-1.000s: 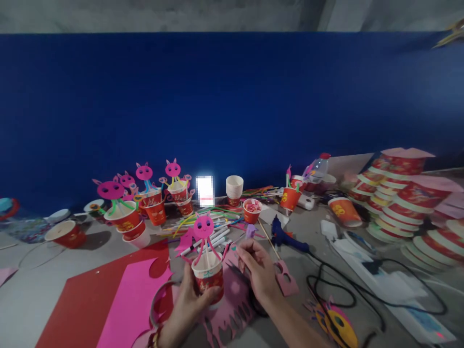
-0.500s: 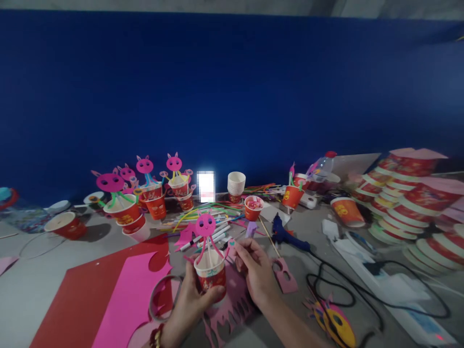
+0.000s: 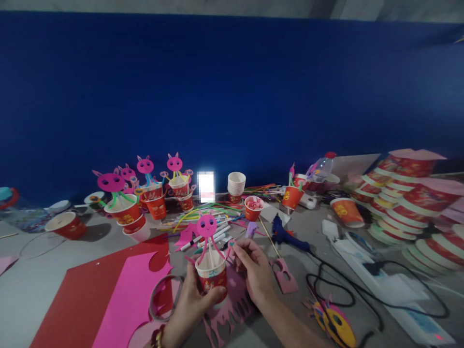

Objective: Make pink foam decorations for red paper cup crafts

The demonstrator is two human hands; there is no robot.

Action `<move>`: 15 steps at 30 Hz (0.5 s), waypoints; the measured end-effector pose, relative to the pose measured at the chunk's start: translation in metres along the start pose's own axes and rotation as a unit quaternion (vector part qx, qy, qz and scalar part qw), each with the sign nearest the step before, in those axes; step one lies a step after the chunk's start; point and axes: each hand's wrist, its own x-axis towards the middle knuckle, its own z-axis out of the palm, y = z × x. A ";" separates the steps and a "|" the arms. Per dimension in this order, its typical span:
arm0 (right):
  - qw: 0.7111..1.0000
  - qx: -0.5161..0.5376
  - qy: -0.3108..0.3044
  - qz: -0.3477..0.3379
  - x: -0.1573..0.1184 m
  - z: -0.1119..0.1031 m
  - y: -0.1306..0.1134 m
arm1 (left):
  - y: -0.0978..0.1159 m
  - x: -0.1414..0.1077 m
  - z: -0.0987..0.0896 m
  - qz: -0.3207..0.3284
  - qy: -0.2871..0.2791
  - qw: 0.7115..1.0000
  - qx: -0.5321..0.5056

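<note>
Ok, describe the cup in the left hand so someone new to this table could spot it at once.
Below the big blue panel stands a cluttered grey table. At its near middle, the left hand holds a red-and-white paper cup. It's the only cup held, and its figure is pink in head and limbs, unlike the back-left figures with green, blue or yellow limbs.

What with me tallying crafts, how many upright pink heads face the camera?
5: nearest head over the held cup; back left, green-stemmed head, small head beside it, blue-stemmed head, yellow-stemmed head. More may be hidden.
</note>
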 end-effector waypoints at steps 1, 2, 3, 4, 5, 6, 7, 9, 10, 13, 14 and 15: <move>1.000 0.003 -0.001 0.003 0.000 0.000 0.000 | 0.000 0.000 0.000 -0.002 0.001 1.000 0.003; 1.000 0.005 -0.001 0.005 0.000 0.000 0.000 | 0.001 0.000 0.000 -0.004 0.001 1.000 0.007; 1.000 0.006 0.000 0.007 0.000 0.000 0.000 | 0.001 0.000 0.000 -0.004 0.003 1.000 0.009; 1.000 0.006 0.000 0.008 0.000 0.000 0.000 | 0.001 0.000 0.000 -0.003 0.005 1.000 0.010; 1.000 0.003 0.000 0.009 -0.001 0.000 -0.001 | 0.001 0.000 0.000 -0.001 0.005 1.000 0.010; 1.000 0.001 0.000 0.009 -0.001 0.000 -0.001 | 0.001 0.000 0.000 0.000 0.004 1.000 0.008; 1.000 -0.001 0.000 0.010 -0.001 0.000 -0.001 | 0.001 0.000 -0.001 0.001 0.001 1.000 0.005; 1.000 -0.007 0.000 0.009 -0.002 0.000 -0.003 | 0.000 0.000 -0.001 0.003 -0.004 1.000 0.001; 1.000 -0.010 0.001 0.007 -0.002 0.001 -0.004 | 0.000 0.000 -0.001 0.001 -0.005 1.000 0.002; 1.000 -0.021 0.003 0.006 -0.004 0.001 -0.007 | -0.001 0.000 -0.001 -0.002 0.006 1.000 0.012; 1.000 -0.025 0.003 0.007 -0.004 0.002 -0.009 | -0.001 0.000 -0.001 -0.003 0.008 1.000 0.015; 1.000 -0.028 0.002 0.008 -0.004 0.002 -0.010 | -0.001 -0.001 -0.001 -0.004 0.007 1.000 0.017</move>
